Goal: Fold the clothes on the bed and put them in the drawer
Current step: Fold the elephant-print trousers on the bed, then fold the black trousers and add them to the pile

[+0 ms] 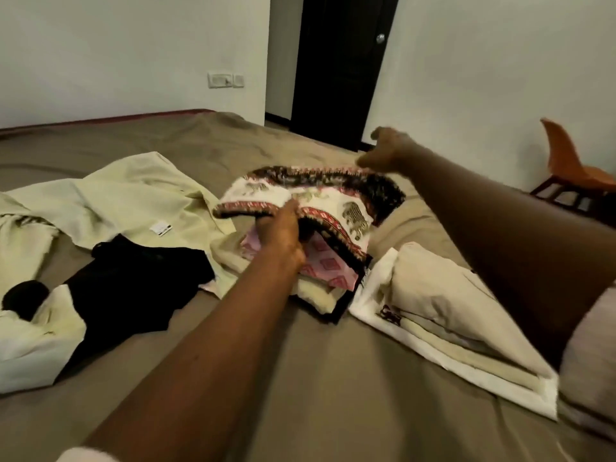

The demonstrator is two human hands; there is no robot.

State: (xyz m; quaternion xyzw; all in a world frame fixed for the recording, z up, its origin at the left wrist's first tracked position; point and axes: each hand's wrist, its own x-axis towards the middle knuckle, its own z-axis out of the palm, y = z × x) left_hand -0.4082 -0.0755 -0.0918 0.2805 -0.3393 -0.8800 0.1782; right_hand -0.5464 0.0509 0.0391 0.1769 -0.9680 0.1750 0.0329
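Observation:
A patterned cloth with elephants and a red and black border is lifted over a small pile of folded clothes in the middle of the bed. My left hand grips its near edge from below. My right hand, blurred, pinches its far edge. To the left lie a pale yellow garment and a black garment, both unfolded. On the right sits a stack of folded white and beige pieces.
A dark door stands behind the bed's far corner. An orange chair is by the right wall. A white switch plate is on the far wall.

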